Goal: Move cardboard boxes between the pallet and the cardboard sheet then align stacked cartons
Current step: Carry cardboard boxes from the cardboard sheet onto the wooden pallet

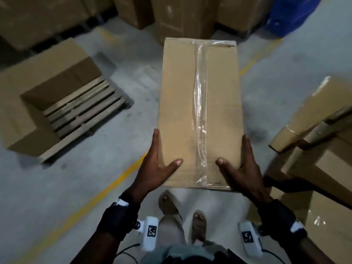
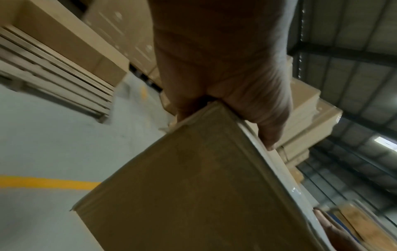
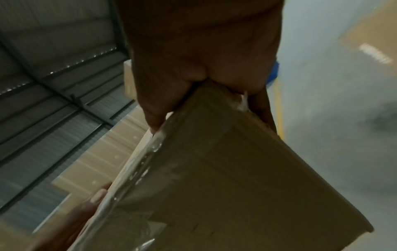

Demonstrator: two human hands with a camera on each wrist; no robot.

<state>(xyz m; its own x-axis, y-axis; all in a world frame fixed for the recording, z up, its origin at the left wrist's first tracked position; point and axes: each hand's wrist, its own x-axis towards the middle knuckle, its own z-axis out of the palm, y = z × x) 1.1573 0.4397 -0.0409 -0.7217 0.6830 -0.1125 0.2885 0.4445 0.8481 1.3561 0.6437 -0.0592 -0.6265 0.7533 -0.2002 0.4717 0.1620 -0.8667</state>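
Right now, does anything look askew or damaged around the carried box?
Yes. On the right stack, the top carton sits skewed, overhanging the cartons below. The carried box looks intact; only its tape is wrinkled.

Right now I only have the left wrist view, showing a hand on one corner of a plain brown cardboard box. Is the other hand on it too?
Observer: Yes. The right hand grips the near right corner of the brown cardboard box, thumb on top, mirroring the left hand.
Operator: Is the box resting on anything?
Observer: No. It is held above the grey concrete floor, and the person's sandalled feet show below its near edge.
Operator: What is on the person's right?
Observer: Stacked brown cartons, not squarely aligned.
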